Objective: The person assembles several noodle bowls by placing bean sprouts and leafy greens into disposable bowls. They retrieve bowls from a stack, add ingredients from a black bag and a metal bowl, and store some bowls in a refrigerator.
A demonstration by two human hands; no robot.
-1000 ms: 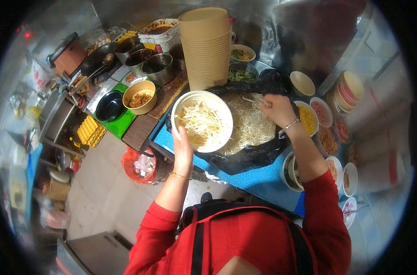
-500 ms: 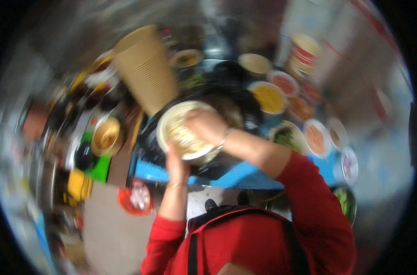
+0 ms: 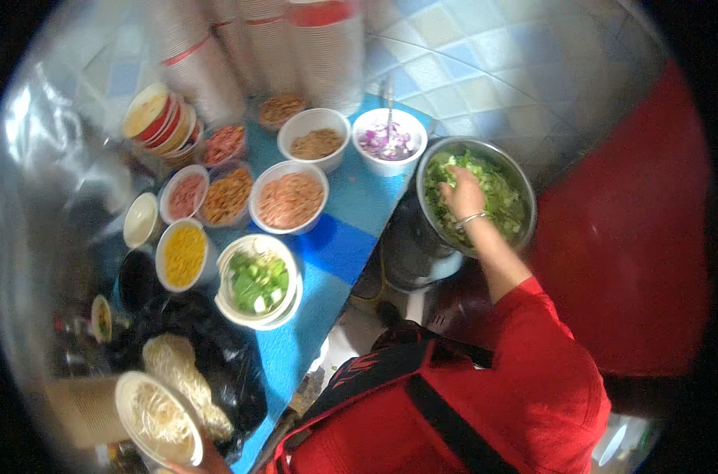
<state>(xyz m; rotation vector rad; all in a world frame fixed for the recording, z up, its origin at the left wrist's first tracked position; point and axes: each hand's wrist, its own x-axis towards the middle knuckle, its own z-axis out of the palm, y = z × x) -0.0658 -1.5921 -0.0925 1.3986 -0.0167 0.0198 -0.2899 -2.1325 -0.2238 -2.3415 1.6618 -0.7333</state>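
At the lower left, my left hand (image 3: 205, 460) grips a white paper bowl (image 3: 123, 395) by its side. Thin pale strands, like noodles or sprouts, lie in this tilted bowl. On the right, my right hand (image 3: 463, 197) reaches into a round metal basin (image 3: 530, 193) of chopped leafy greens (image 3: 493, 186). Its fingers look spread, their tips against the greens, and I see nothing held in them. A clear plastic bag of pale strands (image 3: 181, 371) lies beside the paper bowl on black plastic (image 3: 240, 379).
Across the blue table (image 3: 327, 292) stand tubs of chopped green vegetables (image 3: 256, 280), yellow bits (image 3: 185, 251), pinkish shreds (image 3: 290, 199) and purple onion (image 3: 389, 142), the last with a spoon. Tall stacks of paper bowls (image 3: 323, 59) rise behind. A red surface (image 3: 624, 237) flanks the basin.
My view has swung right. My right hand has left the paper bowl and gone to the basin of greens. The left still holds the bowl, now at the lower left.
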